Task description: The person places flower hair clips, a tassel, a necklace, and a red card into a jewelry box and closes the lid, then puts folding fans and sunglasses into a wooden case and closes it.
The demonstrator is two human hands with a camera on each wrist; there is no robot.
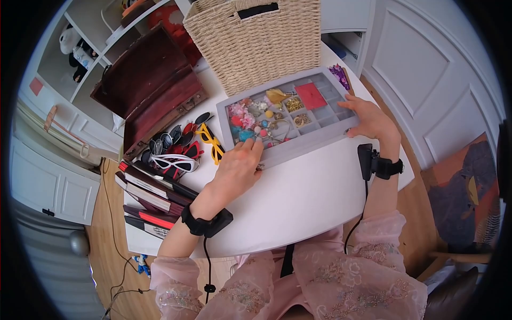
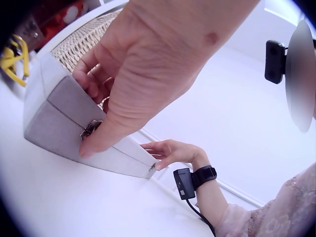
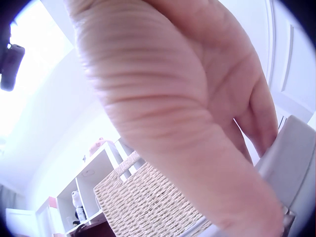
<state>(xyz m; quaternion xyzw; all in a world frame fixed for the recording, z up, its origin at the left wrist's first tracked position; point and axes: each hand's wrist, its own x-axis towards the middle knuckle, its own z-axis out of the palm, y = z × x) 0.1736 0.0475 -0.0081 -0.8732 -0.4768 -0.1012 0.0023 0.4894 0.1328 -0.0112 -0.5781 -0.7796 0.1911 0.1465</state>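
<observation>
A shallow grey jewelry box (image 1: 296, 140) with a see-through lid lies on the white table. Through the lid show pink flowers, hair ties, gold pieces and a red square card (image 1: 311, 96) in compartments. My left hand (image 1: 239, 168) grips the front edge toward the left, fingertips over the lid. In the left wrist view its thumb presses beside a small metal latch (image 2: 91, 129) on the front face. At the front right corner my right hand (image 1: 373, 120) holds the box, thumb by a second latch (image 2: 153, 167) and fingers along the right side.
Behind the box stands a woven basket (image 1: 256, 48). An open dark-red wooden case (image 1: 154, 80) is at the left, with several sunglasses (image 1: 178, 160) beside it and stacked books (image 1: 152, 197) nearer me. Something purple (image 1: 340, 76) lies past the far right corner.
</observation>
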